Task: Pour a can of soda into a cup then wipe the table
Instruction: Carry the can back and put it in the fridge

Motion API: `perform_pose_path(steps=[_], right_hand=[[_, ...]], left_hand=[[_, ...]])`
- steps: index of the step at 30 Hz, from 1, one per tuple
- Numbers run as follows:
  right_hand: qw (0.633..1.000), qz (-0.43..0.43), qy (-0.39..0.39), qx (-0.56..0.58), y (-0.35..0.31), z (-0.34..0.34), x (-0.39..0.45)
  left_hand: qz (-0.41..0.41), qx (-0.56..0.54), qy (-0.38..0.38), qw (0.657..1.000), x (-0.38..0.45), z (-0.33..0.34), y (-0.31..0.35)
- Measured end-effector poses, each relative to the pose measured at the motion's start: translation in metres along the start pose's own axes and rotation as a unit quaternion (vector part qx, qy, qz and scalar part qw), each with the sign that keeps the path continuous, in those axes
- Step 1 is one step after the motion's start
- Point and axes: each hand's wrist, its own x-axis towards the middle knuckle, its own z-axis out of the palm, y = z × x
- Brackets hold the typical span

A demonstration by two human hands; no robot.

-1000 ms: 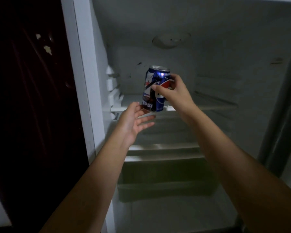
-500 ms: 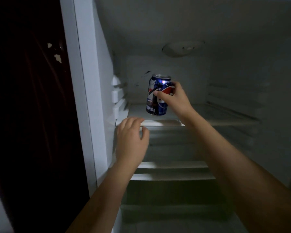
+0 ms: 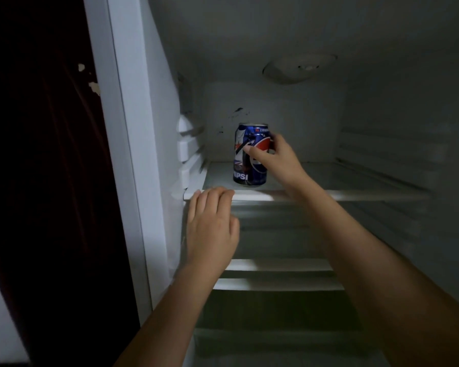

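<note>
Setting: inside an open fridge (image 3: 382,62), dim and grey, and both bare arms are reaching in from below.
Soda can (image 3: 249,154): blue Pepsi can, upright, on the upper shelf (image 3: 355,181) toward its left end, close behind the front edge.
Right hand (image 3: 278,160): wrapped round the can's right side, thumb across the front of the label, fingers curled behind. A firm grasp on the can, no doubt about it. Whether the can's base rests on the shelf or sits just off it, cannot tell.
Left hand (image 3: 212,226): palm down, fingers together and relaxed, holding nothing. Its fingertips lie at the front lip of the upper shelf near the left corner, just below and left of the can, apart from it.
Lower shelf (image 3: 276,271): pale front edge, showing between the two forearms.
Fridge wall: moulded shelf rails (image 3: 190,147) on the left side, beside the can's shelf.
Left of the fridge: a dark reddish door (image 3: 37,181) with chipped paint spots.
</note>
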Motion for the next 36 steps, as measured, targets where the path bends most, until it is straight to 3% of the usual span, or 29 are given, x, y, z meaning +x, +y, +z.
perform_pose_path(steps=[14, 23, 29, 36], right_hand=[[0.996, -0.008, 0.024, -0.087, -0.008, -0.004, -0.008], [0.928, -0.171, 0.136, -0.301, -0.015, -0.035, -0.093], [0.895, -0.161, 0.096, -0.405, 0.024, -0.034, -0.178], [0.889, -0.041, 0.003, -0.456, 0.047, -0.026, -0.305]], left_hand=[[0.028, 0.05, -0.072, 0.996, -0.012, -0.008, 0.0], [0.019, 0.015, -0.113, 0.993, -0.052, -0.038, 0.019], [0.039, -0.011, -0.123, 0.992, -0.104, -0.045, 0.026], [0.088, -0.033, -0.204, 0.974, -0.184, -0.064, 0.027]])
